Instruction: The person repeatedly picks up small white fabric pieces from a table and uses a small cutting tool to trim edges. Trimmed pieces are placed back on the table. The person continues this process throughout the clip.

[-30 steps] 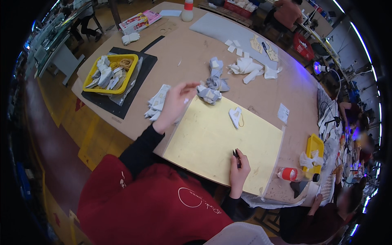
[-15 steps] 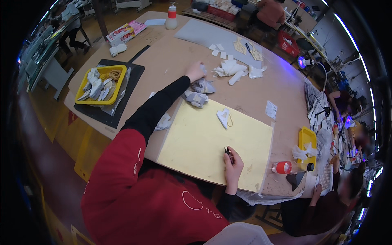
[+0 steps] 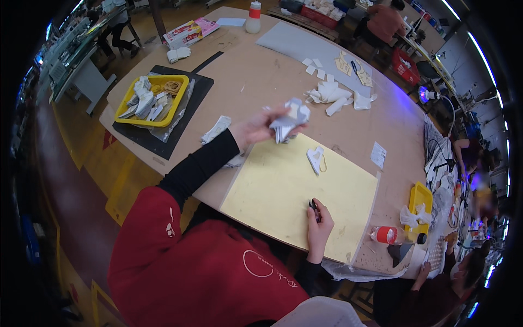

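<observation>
A bundle of grey-and-white fabric pieces (image 3: 293, 114) is gripped in my left hand (image 3: 256, 129), raised over the far left corner of the yellow sheet (image 3: 272, 188). My right hand (image 3: 320, 226) rests near the sheet's front edge, fingers curled round a small black tool (image 3: 312, 205), perhaps thread snips; most of it is hidden in the palm. Between the hands, farther up the sheet, lies a small white cut piece (image 3: 314, 159) with a thin yellowish loop beside it. Other folded white pieces (image 3: 216, 129) lie next to my left forearm, which partly covers some of them.
A yellow tray (image 3: 178, 103) of fabric pieces and bands sits on a black mat (image 3: 199, 90) at left. White scraps (image 3: 329, 94) lie farther back. At right are a clear bottle (image 3: 388, 235) with a red label and another yellow tray (image 3: 418, 195). A person works beyond.
My left hand has lifted the grey-and-white bundle from the table by the sheet's far corner and brought it nearer. The right hand keeps its hold. The whole view has shifted slightly.
</observation>
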Available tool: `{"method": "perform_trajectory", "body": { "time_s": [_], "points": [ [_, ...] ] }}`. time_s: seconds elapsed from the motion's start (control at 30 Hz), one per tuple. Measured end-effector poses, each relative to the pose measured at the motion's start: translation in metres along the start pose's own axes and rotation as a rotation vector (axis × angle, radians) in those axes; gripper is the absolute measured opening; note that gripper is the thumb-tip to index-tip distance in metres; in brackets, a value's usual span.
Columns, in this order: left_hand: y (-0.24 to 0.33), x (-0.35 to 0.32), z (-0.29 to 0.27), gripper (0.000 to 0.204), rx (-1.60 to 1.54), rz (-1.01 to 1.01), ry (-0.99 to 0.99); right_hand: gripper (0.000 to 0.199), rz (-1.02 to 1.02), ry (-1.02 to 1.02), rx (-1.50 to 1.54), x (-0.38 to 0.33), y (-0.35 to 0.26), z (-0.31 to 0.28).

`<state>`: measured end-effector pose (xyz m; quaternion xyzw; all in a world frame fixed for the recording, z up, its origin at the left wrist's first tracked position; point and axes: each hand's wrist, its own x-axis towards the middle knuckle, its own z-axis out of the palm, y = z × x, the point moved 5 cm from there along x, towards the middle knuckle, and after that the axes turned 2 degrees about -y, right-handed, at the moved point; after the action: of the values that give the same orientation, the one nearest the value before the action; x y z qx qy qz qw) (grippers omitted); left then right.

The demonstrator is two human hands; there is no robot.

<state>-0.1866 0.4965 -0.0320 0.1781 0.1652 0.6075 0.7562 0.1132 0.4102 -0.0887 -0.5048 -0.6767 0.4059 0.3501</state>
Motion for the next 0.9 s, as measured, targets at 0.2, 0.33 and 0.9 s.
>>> {"method": "perform_trajectory", "body": {
  "time_s": [0.2, 0.33, 0.9],
  "points": [
    [-0.098, 0.034, 0.005, 0.035, -0.052, -0.187, 0.05, 0.029, 0.061, 0.084, 0.151, -0.001, 0.017, -0.003],
    [-0.146, 0.06, 0.018, 0.029, -0.058, -0.16, 0.014, 0.03, 0.088, 0.279, 0.107, -0.003, 0.019, -0.018],
    [-0.033, -0.001, -0.017, 0.058, 1.978, 0.727, 0.516, 0.029, 0.117, 0.263, 0.148, 0.0, 0.019, -0.013]
  ]
}}
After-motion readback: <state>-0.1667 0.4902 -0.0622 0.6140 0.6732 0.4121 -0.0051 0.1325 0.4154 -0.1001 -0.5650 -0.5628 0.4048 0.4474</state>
